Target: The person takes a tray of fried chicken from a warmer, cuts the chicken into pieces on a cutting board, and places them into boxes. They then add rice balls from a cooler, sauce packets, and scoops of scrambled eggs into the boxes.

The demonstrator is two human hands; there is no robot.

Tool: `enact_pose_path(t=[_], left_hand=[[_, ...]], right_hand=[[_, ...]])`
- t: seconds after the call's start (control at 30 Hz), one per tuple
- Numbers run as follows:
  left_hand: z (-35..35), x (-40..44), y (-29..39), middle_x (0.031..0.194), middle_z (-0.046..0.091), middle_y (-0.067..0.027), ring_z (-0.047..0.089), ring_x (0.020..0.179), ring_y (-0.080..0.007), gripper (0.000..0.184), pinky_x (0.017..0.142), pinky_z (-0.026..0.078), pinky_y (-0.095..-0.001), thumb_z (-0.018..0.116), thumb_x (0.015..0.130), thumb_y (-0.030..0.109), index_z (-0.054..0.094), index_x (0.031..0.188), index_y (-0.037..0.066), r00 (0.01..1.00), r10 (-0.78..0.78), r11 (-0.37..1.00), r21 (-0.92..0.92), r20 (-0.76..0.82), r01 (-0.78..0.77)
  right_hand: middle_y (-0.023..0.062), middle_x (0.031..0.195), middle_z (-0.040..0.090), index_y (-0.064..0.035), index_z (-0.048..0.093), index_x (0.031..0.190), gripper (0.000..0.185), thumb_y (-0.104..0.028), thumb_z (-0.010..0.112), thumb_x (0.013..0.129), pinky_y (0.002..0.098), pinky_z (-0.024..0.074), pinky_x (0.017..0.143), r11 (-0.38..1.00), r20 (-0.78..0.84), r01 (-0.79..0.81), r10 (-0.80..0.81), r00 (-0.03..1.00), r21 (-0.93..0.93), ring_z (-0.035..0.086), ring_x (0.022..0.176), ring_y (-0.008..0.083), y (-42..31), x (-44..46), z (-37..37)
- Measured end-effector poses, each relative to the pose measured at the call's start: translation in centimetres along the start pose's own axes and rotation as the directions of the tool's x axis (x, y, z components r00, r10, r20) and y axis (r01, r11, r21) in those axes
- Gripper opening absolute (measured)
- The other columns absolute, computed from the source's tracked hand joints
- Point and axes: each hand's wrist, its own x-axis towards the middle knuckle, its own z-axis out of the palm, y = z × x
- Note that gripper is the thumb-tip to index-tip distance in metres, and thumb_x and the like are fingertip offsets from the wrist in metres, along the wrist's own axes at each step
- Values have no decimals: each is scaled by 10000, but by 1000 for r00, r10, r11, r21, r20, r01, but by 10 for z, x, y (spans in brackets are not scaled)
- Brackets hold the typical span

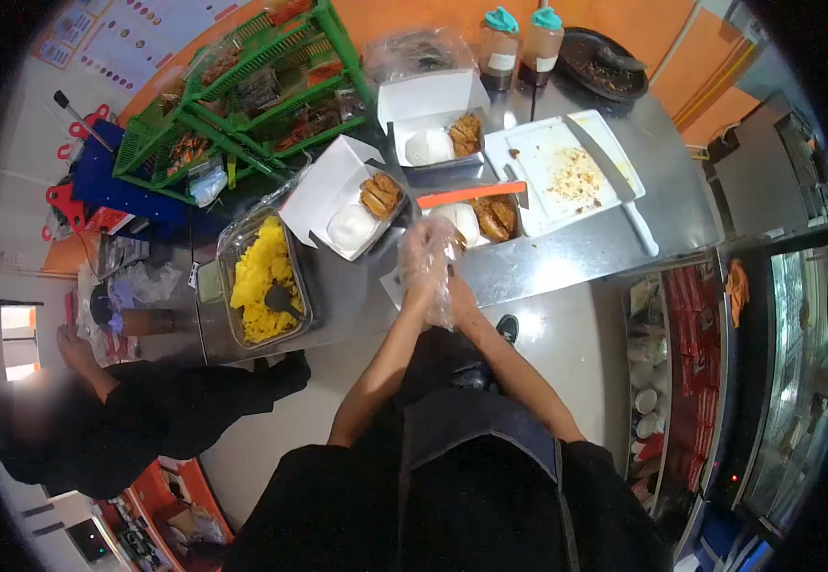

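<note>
The steel worktop point(557, 273) is carrying a white board point(534, 143), with boxes point(322, 181) left of it standing open, probably keeping their food point(380, 194) reachable; nearer the person than the board, left hand point(423, 252) and right hand point(464, 297) are meeting at clear plastic point(444, 307), how closed I cannot tell

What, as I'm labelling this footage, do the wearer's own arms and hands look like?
Loose black sleeves end near the elbows, leaving both forearms uncovered, with no watch or bracelet visible. Crinkled, clear plastic, apparently a disposable glove, covers the left hand. The right hand is partly hidden, so I cannot tell whether it is gloved.
</note>
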Motion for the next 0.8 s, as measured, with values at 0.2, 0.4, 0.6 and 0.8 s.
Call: enact_pose_path(t=[0.2,0.4,0.6,0.8], left_hand=[[-16,50,6,952,694,-171,654,899,-356,313,859,507,-436,561,990,266,695,1104,7,891,410,898,82,194,-431],[-30,99,-17,1113,685,-185,669,999,-345,350,902,524,-431,564,949,166,598,1279,55,648,654,586,281,390,-760],[-14,110,-28,1258,617,-109,593,1166,-268,305,992,488,-374,560,930,203,593,1219,111,500,682,192,529,534,-827],[-23,101,-8,1027,692,-159,690,958,-303,186,850,562,-387,562,924,194,649,1004,50,522,690,234,528,501,-817]], right_hand=[[147,1485,456,-187,552,1395,554,-525,475,962,592,289,1102,986,182,35,-4,983,-166,396,1382,293,-29,9,-47],[82,1565,372,-202,480,1456,625,-530,509,925,545,297,1085,993,41,103,-100,994,-63,361,1416,273,-21,13,-44],[66,1603,308,-215,440,1488,711,-398,577,815,554,267,1105,986,143,160,-151,978,-54,298,1454,280,-11,15,-43],[76,1599,310,-139,419,1487,777,-368,637,776,566,255,1112,992,183,129,-129,975,8,291,1459,292,-13,18,-49]])
